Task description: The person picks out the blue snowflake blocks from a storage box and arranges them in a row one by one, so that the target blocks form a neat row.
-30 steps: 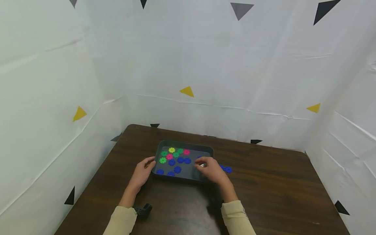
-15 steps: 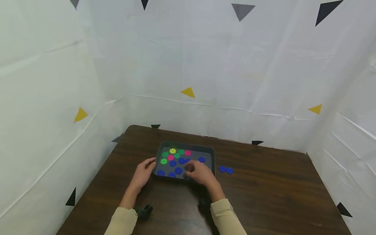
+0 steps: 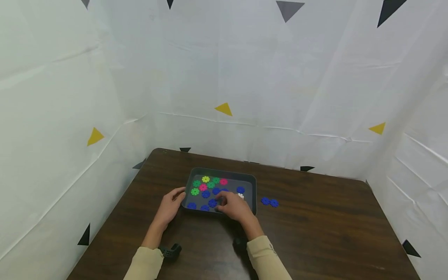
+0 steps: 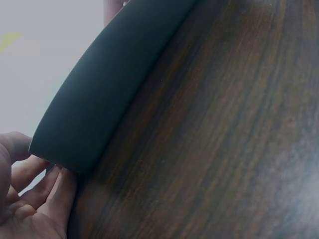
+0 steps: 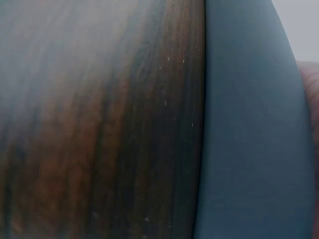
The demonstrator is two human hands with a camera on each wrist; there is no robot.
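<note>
A dark grey tray [image 3: 224, 170] lies on the table, holding several small notched discs. My left hand [image 3: 170, 205] grips its left side near the front corner; in the left wrist view the thumb is at the rim and the fingers [image 4: 62, 191] lie against the outer wall. Over the tray's front middle is my right hand [image 3: 235, 206], thumb and fingers apart, fingertips beside a blue disc [image 3: 212, 203]. Its palm hides part of the tray floor. In the right wrist view the tray wall [image 5: 254, 124] covers most of this hand.
Green [image 3: 195, 191], yellow [image 3: 205, 179] and pink [image 3: 223, 181] discs sit in the tray's left and back part. A white disc [image 3: 240, 196] lies inside at right. Two blue discs [image 3: 269, 202] rest on the wooden table [image 3: 329, 225] right of the tray. White sheeting [image 3: 189, 77] surrounds the table.
My right hand has moved left and slightly toward me, from the tray's right part to its front middle, uncovering the white disc. My left hand has stayed on the tray.
</note>
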